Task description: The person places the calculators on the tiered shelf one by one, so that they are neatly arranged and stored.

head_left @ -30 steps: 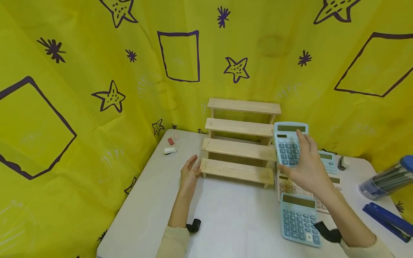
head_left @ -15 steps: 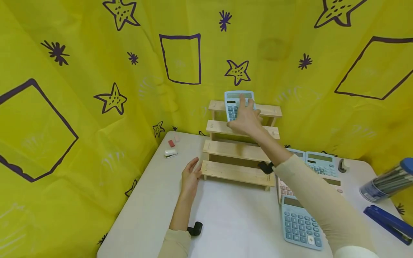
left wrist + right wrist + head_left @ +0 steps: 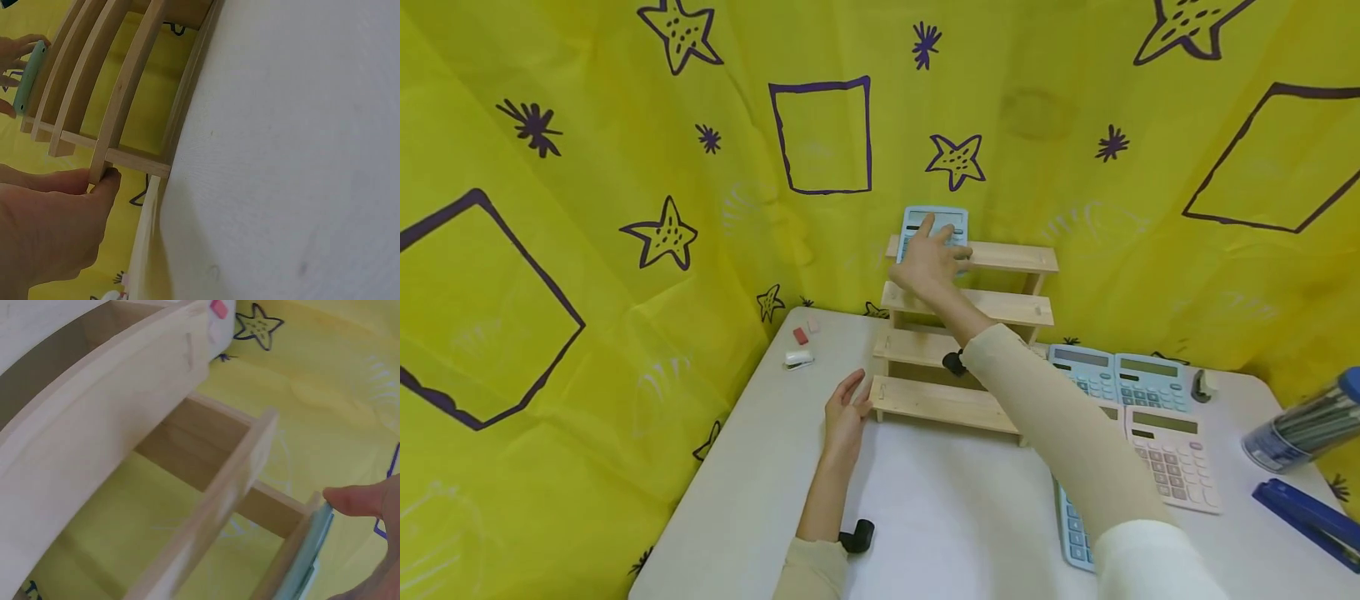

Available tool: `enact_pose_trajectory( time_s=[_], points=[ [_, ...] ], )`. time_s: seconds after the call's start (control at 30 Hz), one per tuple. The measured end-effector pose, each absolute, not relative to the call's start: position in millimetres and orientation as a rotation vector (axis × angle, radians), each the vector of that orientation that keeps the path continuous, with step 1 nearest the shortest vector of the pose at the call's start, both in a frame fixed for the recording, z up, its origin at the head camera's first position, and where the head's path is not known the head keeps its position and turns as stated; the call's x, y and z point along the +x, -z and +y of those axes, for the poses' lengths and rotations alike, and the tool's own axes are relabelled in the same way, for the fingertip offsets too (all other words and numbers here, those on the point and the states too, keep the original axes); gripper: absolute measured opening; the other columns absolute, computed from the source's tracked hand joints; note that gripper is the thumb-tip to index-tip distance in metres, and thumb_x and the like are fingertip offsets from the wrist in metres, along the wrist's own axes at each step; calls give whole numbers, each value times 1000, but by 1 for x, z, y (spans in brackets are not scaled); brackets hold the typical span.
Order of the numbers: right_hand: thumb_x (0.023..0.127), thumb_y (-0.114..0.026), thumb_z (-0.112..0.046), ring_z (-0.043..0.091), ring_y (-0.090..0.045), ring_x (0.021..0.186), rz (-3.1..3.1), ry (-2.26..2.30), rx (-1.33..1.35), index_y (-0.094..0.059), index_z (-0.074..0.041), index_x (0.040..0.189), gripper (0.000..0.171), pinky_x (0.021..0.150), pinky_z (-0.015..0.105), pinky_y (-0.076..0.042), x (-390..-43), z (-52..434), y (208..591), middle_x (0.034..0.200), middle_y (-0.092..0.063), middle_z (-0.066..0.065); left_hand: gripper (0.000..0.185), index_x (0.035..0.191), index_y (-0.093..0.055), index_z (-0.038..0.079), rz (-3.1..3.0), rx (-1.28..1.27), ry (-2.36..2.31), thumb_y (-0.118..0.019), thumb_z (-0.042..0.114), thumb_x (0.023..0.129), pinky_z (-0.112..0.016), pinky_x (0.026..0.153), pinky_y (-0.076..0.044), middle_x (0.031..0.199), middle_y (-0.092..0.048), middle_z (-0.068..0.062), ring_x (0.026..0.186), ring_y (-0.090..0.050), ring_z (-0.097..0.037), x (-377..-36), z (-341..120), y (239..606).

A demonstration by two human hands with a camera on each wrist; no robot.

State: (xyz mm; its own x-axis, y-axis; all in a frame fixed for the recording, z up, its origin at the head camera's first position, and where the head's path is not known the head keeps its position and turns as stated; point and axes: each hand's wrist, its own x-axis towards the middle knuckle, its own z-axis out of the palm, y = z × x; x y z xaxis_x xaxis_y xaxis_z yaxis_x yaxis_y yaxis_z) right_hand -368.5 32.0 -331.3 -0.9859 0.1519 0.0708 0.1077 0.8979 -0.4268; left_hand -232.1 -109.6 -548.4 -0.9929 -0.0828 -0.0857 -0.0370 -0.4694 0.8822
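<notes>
My right hand [image 3: 927, 268] holds a light blue calculator [image 3: 957, 217] at the left end of the top step of a four-tier wooden stand [image 3: 943, 403]. In the right wrist view the thumb [image 3: 356, 501] presses the edge of the calculator [image 3: 310, 550], which lies against the top board; its other side is hidden. The left wrist view shows the calculator [image 3: 30, 76] edge-on, between the right fingers. My left hand [image 3: 844, 421] pinches the left end of the lowest step, its thumb and finger on either side of the board.
Right of the stand lie several blue and pink calculators [image 3: 1172, 467], partly under my right sleeve. Further right are a blue stapler [image 3: 1307, 521], a pencil tub [image 3: 1288, 437] and a small dark-and-white item [image 3: 1204, 386]. At left sit a white mini stapler [image 3: 798, 358] and a red eraser [image 3: 801, 336].
My right hand has carried the blue calculator from the right side, up and left, to the left end of the top step. The left hand has stayed at the lowest step.
</notes>
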Motion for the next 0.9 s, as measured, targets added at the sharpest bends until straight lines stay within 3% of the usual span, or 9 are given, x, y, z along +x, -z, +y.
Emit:
enact_pose_trajectory(
  time_s=[0.17,0.33,0.5,0.67,0.9],
  points=[
    [91,-72,-51,72,-25,138,-2869,-613,-173,1,-9,168,114,114,76,-27,-372,43,343,167,-6,34,63,154,-36,-9,-1636,155,2658,-42,-23,93,-22,96,-52,163,-33,-26,148,-41,-41,-233,-105,549],
    [89,-74,-56,63,-28,141,-2740,-730,-81,-8,-9,168,113,113,72,-31,-351,70,353,169,-9,30,63,154,-37,-8,-1663,169,2647,-42,-22,93,-23,95,-51,163,-34,-25,148,-40,-40,-231,-102,547],
    [90,-75,-51,55,-23,148,-2714,-798,-2,-16,-10,166,105,114,74,-28,-308,106,364,169,-13,27,63,154,-37,-8,-1671,189,2643,-42,-23,93,-21,95,-51,162,-35,-25,148,-41,-39,-232,-101,548],
    [91,-76,-46,57,-20,150,-2735,-803,70,-21,-8,165,100,113,81,-21,-257,145,382,169,-14,28,62,153,-39,-8,-1678,220,2618,-43,-23,93,-19,92,-52,161,-37,-24,147,-42,-38,-235,-103,550],
    [91,-78,-43,65,-26,143,-2743,-792,61,-29,1,160,96,106,86,-23,-186,199,422,164,-20,36,61,154,-39,-6,-1705,233,2597,-45,-21,95,-28,107,-51,160,-38,-23,147,-44,-36,-237,-107,550]
  ],
)
